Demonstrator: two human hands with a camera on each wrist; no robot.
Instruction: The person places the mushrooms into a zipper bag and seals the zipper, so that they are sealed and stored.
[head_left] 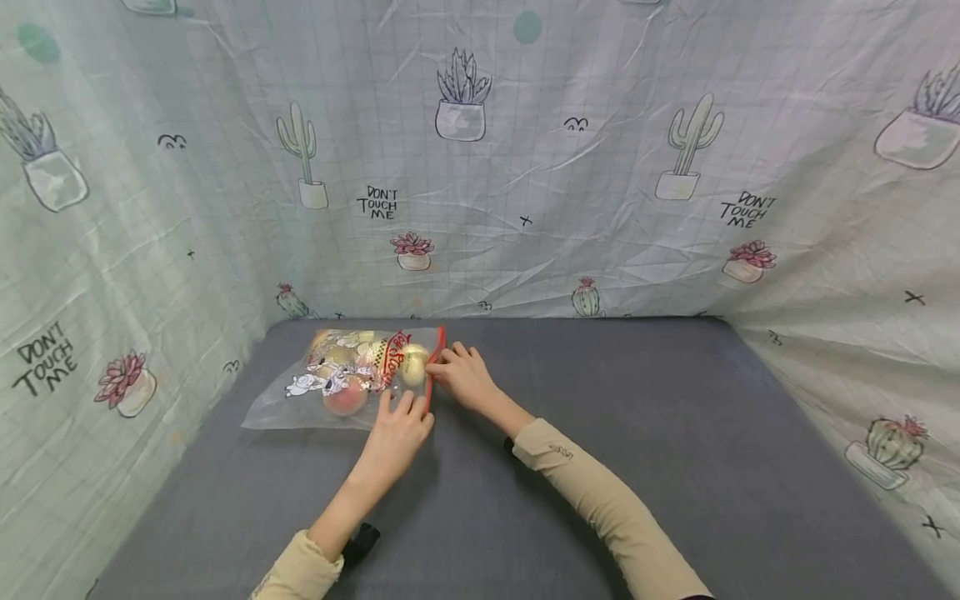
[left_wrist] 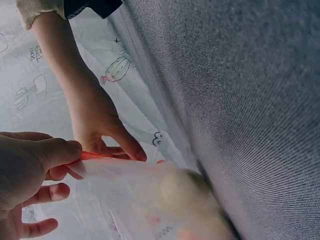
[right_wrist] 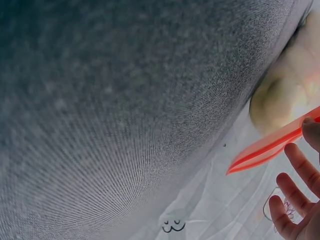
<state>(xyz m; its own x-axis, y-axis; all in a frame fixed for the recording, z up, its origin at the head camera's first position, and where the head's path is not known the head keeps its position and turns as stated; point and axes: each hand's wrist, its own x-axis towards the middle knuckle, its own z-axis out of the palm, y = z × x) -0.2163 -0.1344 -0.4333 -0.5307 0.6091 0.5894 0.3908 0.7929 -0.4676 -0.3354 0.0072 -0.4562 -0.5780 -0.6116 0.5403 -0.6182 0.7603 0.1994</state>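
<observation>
A clear zip bag (head_left: 277, 408) with printed cartoon figures and red lettering lies on the grey table, its red zip edge on the right side. Round fruits show through the plastic: a pale yellow one (head_left: 415, 367) close to the zip, and a reddish one (head_left: 345, 398) lower down. My left hand (head_left: 401, 429) pinches the near end of the red zip strip (left_wrist: 95, 156) between thumb and forefinger, other fingers spread. Farther up the same edge, my right hand (head_left: 467, 379) pinches the strip with thumb and index finger; the right wrist view shows its red end (right_wrist: 250, 162) sticking out.
The grey tabletop (head_left: 637, 417) stretches to the right of the bag and toward the front. Behind and on both sides hangs a pale curtain (head_left: 525, 167) printed with cacti. A dark wrist strap (head_left: 362, 543) sits by the left sleeve.
</observation>
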